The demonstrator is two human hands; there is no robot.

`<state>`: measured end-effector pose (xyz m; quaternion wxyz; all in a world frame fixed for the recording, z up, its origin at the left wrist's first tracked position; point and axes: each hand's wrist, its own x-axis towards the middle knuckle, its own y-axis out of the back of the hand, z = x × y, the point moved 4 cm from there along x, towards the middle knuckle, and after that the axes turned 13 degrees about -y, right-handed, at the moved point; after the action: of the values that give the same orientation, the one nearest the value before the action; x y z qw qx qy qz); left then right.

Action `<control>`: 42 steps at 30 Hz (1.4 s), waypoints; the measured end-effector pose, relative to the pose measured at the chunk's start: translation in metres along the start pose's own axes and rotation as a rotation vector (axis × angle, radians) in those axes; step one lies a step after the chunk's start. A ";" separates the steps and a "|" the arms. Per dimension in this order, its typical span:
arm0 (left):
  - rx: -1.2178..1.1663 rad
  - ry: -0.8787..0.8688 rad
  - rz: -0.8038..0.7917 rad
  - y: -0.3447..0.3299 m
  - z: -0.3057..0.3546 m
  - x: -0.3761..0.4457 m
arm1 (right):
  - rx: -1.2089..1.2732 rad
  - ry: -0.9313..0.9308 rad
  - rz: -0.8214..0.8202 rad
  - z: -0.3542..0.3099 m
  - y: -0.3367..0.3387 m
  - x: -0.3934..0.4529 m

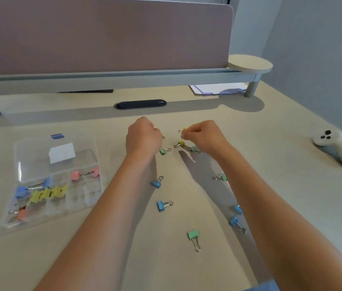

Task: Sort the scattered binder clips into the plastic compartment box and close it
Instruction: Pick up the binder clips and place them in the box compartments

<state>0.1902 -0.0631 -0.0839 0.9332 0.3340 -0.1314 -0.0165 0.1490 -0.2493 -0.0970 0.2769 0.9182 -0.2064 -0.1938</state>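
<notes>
Right hand pinches a small yellow metal binder clip; left hand curled, contents unclear. Carry it level toward the clear plastic compartment box, into the yellow compartment.

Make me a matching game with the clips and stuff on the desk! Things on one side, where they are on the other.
Things:
1. pink clips
2. yellow clip
3. white controller
4. largest green clip

Places:
A. pinched in the right hand
B. desk's far right
C. on the desk, nearest the camera
D. inside the plastic box

Pairs: 1-D, 2-A, 3-B, 4-C
</notes>
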 end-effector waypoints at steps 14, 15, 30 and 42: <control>0.356 0.044 0.002 -0.018 -0.047 0.038 | -0.420 0.230 0.018 -0.008 -0.013 0.039; 0.335 0.050 0.034 -0.016 -0.048 0.037 | -0.362 0.230 0.013 -0.007 -0.010 0.039; 0.515 0.159 -0.068 -0.011 -0.057 0.035 | 1.361 -0.316 -0.711 0.001 -0.011 0.039; 0.096 0.013 0.100 -0.010 -0.054 0.045 | 1.309 -0.359 -0.615 0.009 -0.016 0.043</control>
<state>0.2483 -0.0427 -0.1197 0.9167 0.3713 -0.1427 0.0385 0.1848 -0.2617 -0.1242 -0.4314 0.8659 -0.0555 -0.2470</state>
